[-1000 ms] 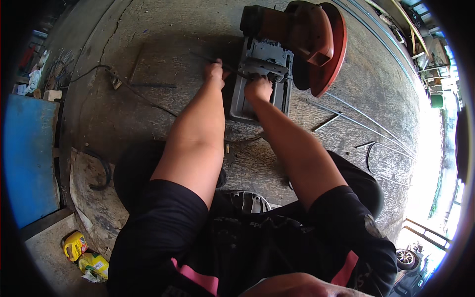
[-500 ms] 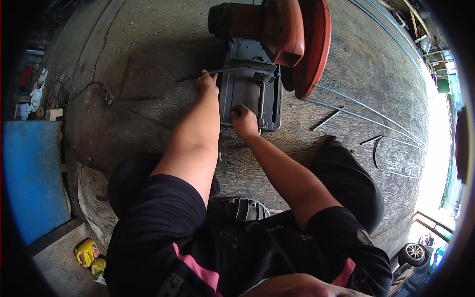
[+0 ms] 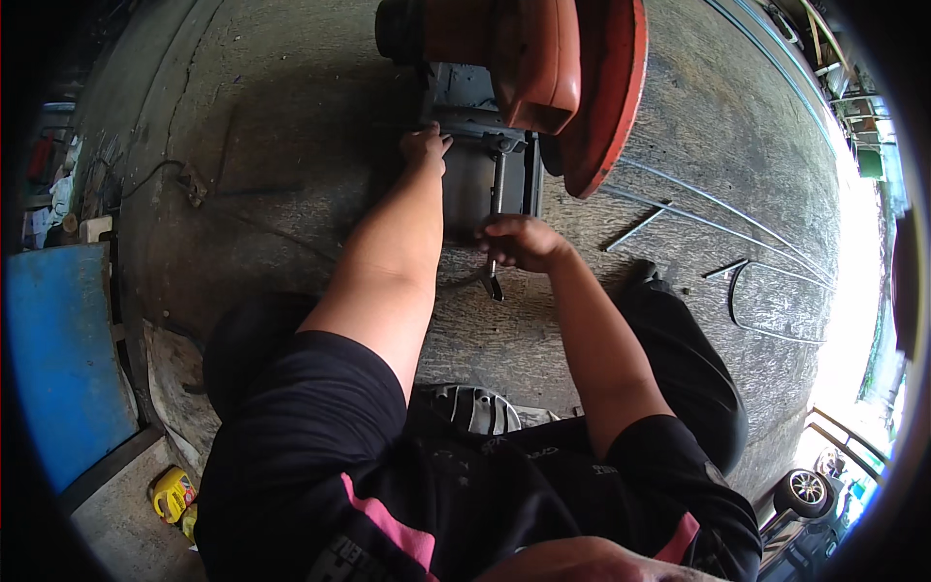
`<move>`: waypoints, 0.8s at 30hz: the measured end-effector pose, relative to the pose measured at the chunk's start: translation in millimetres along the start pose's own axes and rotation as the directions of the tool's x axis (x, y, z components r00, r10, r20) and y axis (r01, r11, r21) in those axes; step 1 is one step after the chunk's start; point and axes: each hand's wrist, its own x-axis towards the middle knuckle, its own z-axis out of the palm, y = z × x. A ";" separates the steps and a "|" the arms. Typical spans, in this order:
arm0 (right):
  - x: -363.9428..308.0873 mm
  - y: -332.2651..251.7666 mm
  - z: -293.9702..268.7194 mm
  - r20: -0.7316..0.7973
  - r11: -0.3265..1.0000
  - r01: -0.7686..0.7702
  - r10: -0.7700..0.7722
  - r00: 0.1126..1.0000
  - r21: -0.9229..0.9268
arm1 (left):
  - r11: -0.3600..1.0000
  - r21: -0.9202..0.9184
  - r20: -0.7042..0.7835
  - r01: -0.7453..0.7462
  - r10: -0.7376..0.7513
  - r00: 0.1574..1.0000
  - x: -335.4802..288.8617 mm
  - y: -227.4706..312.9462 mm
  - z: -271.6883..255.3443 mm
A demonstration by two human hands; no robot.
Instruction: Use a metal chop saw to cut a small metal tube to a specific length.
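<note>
The red-orange saw (image 3: 543, 73) is stood on the floor (image 3: 698, 155). Its screw rod (image 3: 498, 179) is overlapped by the right hand (image 3: 522, 241), fingers half open; the left hand (image 3: 425, 145) is held beside the clamp (image 3: 477, 121). Neither grip can be told.

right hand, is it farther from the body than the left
No, the left hand reaches farther forward, while the right hand is by the near end of the metal rod.
</note>
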 end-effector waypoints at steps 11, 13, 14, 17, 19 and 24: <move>-12.5 10.8 -97.6 -0.537 0.778 0.479 -0.220 0.814 0.406 | 0.994 0.114 0.056 -0.005 -0.001 0.998 2.7 -13.6 7.2; -3.1 9.7 -106.4 -0.644 0.731 0.562 -0.222 0.732 0.387 | 0.990 0.143 0.048 0.009 -0.016 0.999 0.0 -11.1 8.0; -1.3 8.8 -111.8 -0.586 0.682 0.585 -0.276 0.762 0.439 | 0.989 0.148 0.043 0.012 -0.019 0.999 -1.0 -9.7 8.3; 10.5 12.3 -128.6 -0.608 0.761 0.648 -0.501 0.615 0.029 | 0.974 0.223 0.021 0.029 -0.034 0.999 -4.1 -6.9 10.4; 19.1 14.8 -148.3 -0.667 0.752 0.659 -0.500 0.552 -0.018 | 0.963 0.268 0.007 0.025 -0.028 1.000 -6.4 -6.1 11.9; 50.3 5.1 -221.6 -0.605 0.636 0.453 -0.761 0.234 -0.625 | 0.947 0.319 -0.017 0.031 -0.027 0.999 -6.4 -7.2 12.7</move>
